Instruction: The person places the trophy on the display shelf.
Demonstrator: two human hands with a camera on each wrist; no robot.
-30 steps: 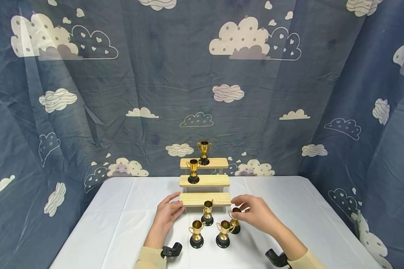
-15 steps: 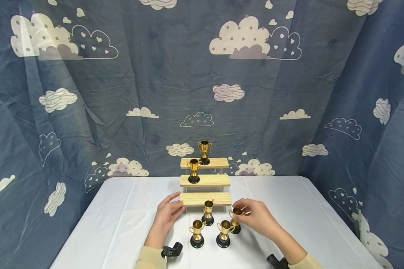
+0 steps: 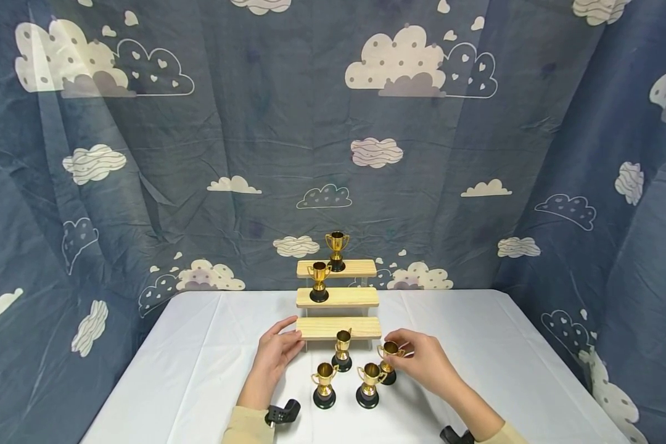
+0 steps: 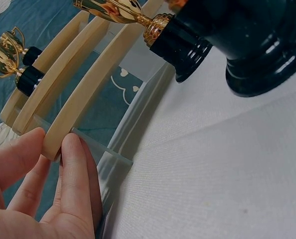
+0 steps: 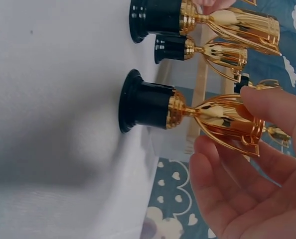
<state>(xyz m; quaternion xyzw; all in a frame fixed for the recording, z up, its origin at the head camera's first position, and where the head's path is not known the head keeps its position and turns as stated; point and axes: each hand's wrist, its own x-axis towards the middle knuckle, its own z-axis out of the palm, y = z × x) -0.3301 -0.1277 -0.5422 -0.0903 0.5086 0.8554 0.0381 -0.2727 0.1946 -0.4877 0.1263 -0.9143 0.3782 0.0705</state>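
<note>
A: What is the head view giving us that the wrist views are not?

B: It is showing the whole layout: a three-step wooden stand (image 3: 338, 328) at the back of the white desk (image 3: 189, 370), one trophy on the top step (image 3: 337, 251), one on the middle step (image 3: 319, 282), and four on the desk in front.

A: And the wrist views?

B: The right wrist view is showing the right hand (image 5: 247, 184) closing thumb and fingers around the gold cup of the rightmost trophy (image 5: 188, 110), whose black base is sitting on the desk. The left wrist view is showing the left hand (image 4: 43, 194) pinching the left end of the lowest step, beside a clear side panel (image 4: 105, 164).

A: Where is that trophy lying relative to the hands?

B: It is standing at the right of the group, inside the right hand's (image 3: 422, 361) grip, well apart from the left hand (image 3: 277, 351).

A: Anything hard to make out?

B: In the head view the right hand is covering part of the trophy (image 3: 388, 364). Both wrist views are cropping the stand and neighbouring trophies.
</note>
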